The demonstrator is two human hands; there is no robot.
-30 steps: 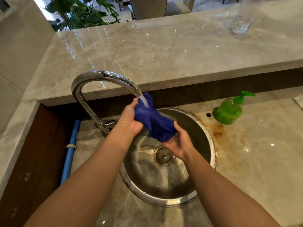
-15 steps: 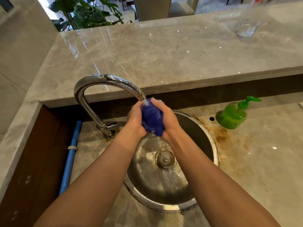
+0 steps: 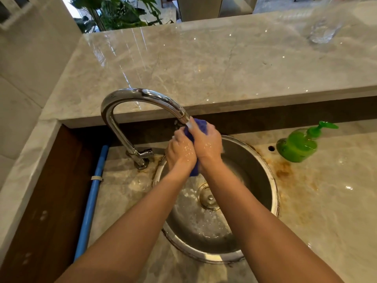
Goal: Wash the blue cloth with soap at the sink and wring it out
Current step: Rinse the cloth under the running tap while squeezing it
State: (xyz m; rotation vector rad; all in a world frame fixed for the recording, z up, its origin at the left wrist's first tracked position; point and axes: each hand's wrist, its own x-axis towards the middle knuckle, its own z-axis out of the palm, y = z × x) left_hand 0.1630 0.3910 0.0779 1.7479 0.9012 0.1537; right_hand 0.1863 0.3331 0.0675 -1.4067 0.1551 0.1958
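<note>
The blue cloth (image 3: 200, 125) is bunched into a wad between both hands, right under the running spout of the chrome faucet (image 3: 142, 97). My left hand (image 3: 180, 153) grips it from the left and my right hand (image 3: 208, 145) wraps over it from the right. Only the cloth's top and a bottom tip show; the rest is hidden by my fingers. Both hands are wet and hover over the round steel sink (image 3: 263, 176). A green soap dispenser (image 3: 297, 145) stands on the counter to the right of the sink.
A raised marble ledge (image 3: 204, 58) runs behind the faucet, with a clear glass (image 3: 322, 31) at its far right. A blue pipe (image 3: 91, 193) runs down the left of the stained counter (image 3: 326, 201). The sink drain (image 3: 209, 199) is uncovered.
The cloth hung loosely between my spread hands a second ago; my hands have since closed together and squeezed it into a tight wad under the spout.
</note>
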